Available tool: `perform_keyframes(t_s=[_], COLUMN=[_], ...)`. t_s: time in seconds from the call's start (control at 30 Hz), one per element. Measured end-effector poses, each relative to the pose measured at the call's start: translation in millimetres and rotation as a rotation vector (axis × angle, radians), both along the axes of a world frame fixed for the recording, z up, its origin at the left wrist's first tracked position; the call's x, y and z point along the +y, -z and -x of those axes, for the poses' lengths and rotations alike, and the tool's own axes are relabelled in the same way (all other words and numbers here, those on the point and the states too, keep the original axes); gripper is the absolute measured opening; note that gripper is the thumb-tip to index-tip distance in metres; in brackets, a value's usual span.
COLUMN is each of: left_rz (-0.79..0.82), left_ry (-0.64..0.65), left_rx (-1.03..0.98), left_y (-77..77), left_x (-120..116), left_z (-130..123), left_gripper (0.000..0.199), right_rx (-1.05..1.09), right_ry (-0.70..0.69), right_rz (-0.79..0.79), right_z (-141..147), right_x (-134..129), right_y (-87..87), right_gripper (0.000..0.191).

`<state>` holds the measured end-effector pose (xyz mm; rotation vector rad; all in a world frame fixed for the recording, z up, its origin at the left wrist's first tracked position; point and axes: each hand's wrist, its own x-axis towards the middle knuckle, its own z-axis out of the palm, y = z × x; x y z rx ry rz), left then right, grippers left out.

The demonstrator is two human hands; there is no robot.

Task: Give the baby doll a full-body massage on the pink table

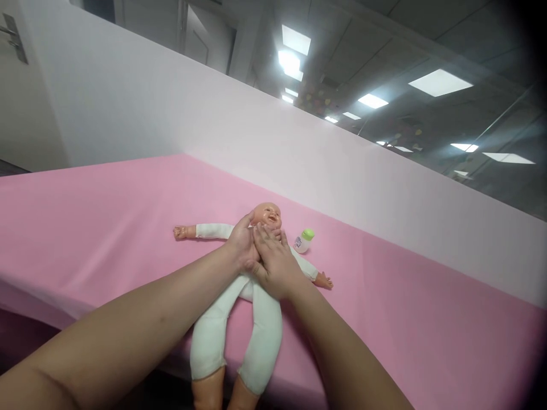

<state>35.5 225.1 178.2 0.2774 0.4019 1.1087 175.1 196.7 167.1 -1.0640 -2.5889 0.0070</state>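
A baby doll (260, 336) with a white cloth body and hard plastic head, hands and legs lies on its back, arms spread wide. Over its chest, my left hand (243, 242) is turned palm up with the fingers stretched out. My right hand (277, 265) lies flat across that palm, its fingers straight and pointing toward the doll's head. Nothing shows between the two palms. Both hands hide the doll's chest, and I cannot tell whether they touch it. Beside the doll's shoulder, right of my hands, is a small clear bottle (301, 244) with a green cap.
Pink cloth (128, 222) covers the padded surface under the doll, with its front edge near me. A low white wall (265, 136) runs along the back, with glass above reflecting ceiling lights. At the far left is a door with a metal handle (16, 40).
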Motion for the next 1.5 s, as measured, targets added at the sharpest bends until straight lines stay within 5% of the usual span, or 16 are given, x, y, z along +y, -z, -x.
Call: perform_keyframes(t_s=[0.13, 0.3, 0.4, 0.5, 0.63, 0.8, 0.97, 1.17, 1.37, 1.5], left_rz=[-0.073, -0.089, -0.089, -0.076, -0.062, -0.094, -0.084, -0.102, -0.144, -0.181], left_ry=[-0.126, -0.234, -0.176, -0.043, 0.057, -0.074, -0.253, -0.161, -0.028, -0.081], left_rx=[-0.013, -0.002, 0.017, 0.053, 0.060, 0.019, 0.012, 0.080, 0.069, 0.052], left_y=[3.2, -0.7, -4.7, -6.5, -5.7, -3.0, -5.0, -5.8, -4.2, -2.9], left_x=[9, 12, 5, -4, -8, 3, 9, 1, -2, 5], left_z=[16, 30, 24, 13, 7, 20, 31, 15, 9, 23], left_gripper=[0.067, 0.071, 0.070, 0.071, 0.077, 0.079, 0.072, 0.071, 0.076, 0.082], right_rx=[-0.017, 0.008, 0.043, 0.035, 0.012, -0.001, -0.054, 0.007, 0.038, 0.024], right_ry=[0.027, -0.201, -0.285, -0.222, -0.053, 0.014, -0.138, -0.239, -0.011, 0.031], right_rz=[-0.010, 0.030, 0.012, -0.014, -0.024, -0.030, -0.019, -0.001, -0.020, -0.013], right_z=[-3, 2, 6, 6, 6, 2, 1, 6, 4, -2], right_x=[0, -16, -22, -21, -14, -9, -16, -17, -4, 1], right_y=[-0.7, -4.4, -4.3, -2.8, 0.6, 2.5, -2.9, -2.3, 6.0, 5.0], right_gripper=[0.081, 0.080, 0.091, 0.101, 0.089, 0.087, 0.081, 0.094, 0.084, 0.083])
